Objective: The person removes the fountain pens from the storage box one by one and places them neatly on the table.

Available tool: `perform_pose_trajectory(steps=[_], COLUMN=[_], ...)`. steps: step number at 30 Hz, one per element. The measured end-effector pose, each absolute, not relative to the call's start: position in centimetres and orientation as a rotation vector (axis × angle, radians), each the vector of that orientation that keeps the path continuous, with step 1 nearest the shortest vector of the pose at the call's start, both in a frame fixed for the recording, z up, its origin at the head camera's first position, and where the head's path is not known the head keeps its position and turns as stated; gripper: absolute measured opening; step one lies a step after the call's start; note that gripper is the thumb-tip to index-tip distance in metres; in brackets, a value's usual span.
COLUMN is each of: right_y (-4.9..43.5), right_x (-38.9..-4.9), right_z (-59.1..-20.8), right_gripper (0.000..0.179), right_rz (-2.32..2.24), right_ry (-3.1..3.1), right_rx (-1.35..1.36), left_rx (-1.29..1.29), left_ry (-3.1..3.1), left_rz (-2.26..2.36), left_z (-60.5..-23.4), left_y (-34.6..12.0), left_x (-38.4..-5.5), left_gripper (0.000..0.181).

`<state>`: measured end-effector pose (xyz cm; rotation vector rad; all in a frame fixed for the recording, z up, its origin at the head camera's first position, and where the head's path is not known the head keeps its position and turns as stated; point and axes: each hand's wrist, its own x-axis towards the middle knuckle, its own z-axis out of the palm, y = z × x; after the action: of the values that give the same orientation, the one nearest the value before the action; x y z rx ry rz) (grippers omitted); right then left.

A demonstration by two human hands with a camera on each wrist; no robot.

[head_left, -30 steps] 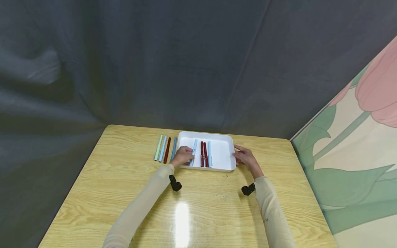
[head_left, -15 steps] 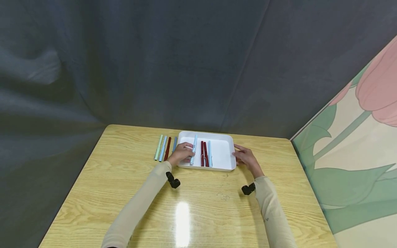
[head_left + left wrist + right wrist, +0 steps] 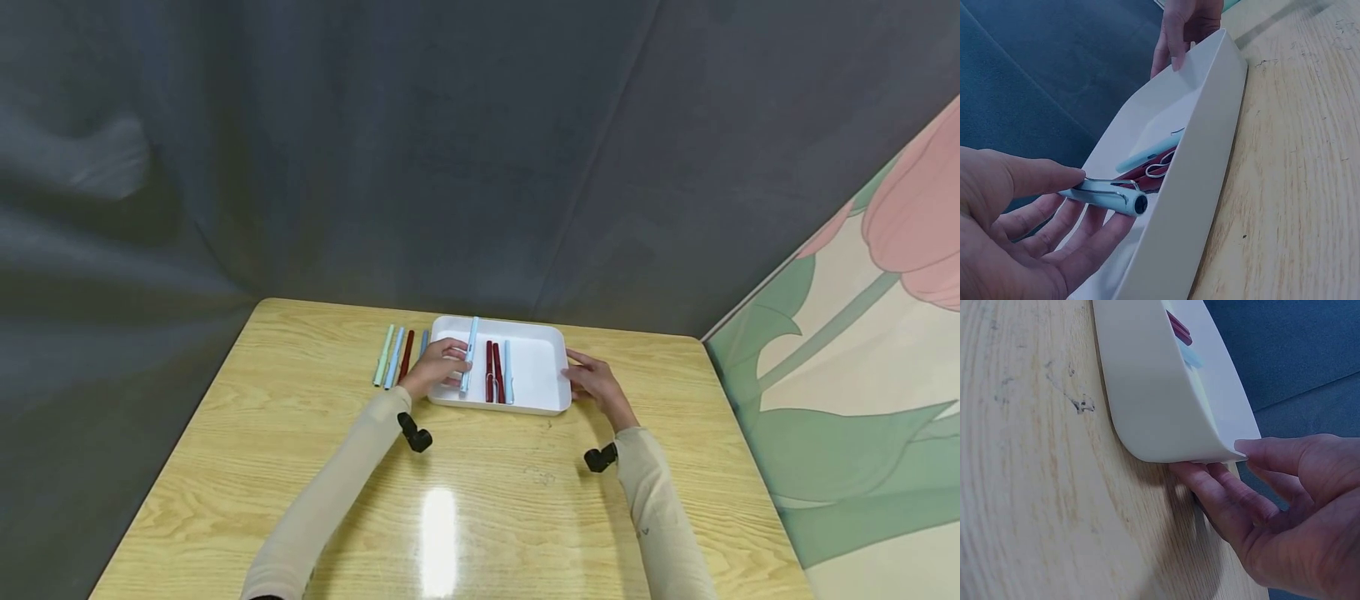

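Observation:
A light blue pen (image 3: 1107, 197) with a metal clip is pinched between the thumb and fingers of my left hand (image 3: 437, 367), over the left part of a white tray (image 3: 536, 354). In the tray lie two dark red pens (image 3: 495, 372) side by side, with another light blue pen (image 3: 508, 372) just right of them. My right hand (image 3: 596, 383) grips the tray's right end; in the right wrist view its thumb is on the rim and its fingers are against the outer wall.
Left of the tray, on the wooden table (image 3: 510, 508), several pens lie in a row: a light green pen (image 3: 383, 356), a light blue one, a dark red one and a darker blue one partly behind my left hand. A dark curtain (image 3: 450, 167) hangs behind the table.
My left hand has lifted the light blue pen up from the tray floor and shifted slightly left and away. My right hand has stayed at the tray's end.

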<state>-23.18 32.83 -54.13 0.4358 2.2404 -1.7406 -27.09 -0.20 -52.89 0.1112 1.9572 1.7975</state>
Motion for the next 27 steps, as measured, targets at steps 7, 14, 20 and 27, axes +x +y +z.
perform_pose_trajectory(steps=[7, 14, 20, 27], right_y=[33.0, 33.1, 33.0, 33.0], right_x=[-23.2, -23.2, -23.2, -23.2], right_z=[-54.4, -54.5, -54.3, -54.3], right_gripper=[0.061, 0.060, 0.060, 0.061], right_rz=[-1.740, -1.736, -1.734, -1.745], right_ry=[2.233, 2.242, 2.243, 2.227], right_rx=[0.446, 0.435, 0.422, 0.427], left_rx=[0.139, 0.139, 0.148, 0.115], left_ry=[1.947, 1.940, 1.981, 1.978], left_rz=[1.816, 1.846, 1.825, 1.824], left_z=[-53.0, -52.6, -52.1, -52.2], left_y=[-0.7, -0.9, -1.2, -1.9], left_x=[-27.4, -27.6, -27.5, -27.9], left_gripper=[0.045, 0.045, 0.046, 0.046])
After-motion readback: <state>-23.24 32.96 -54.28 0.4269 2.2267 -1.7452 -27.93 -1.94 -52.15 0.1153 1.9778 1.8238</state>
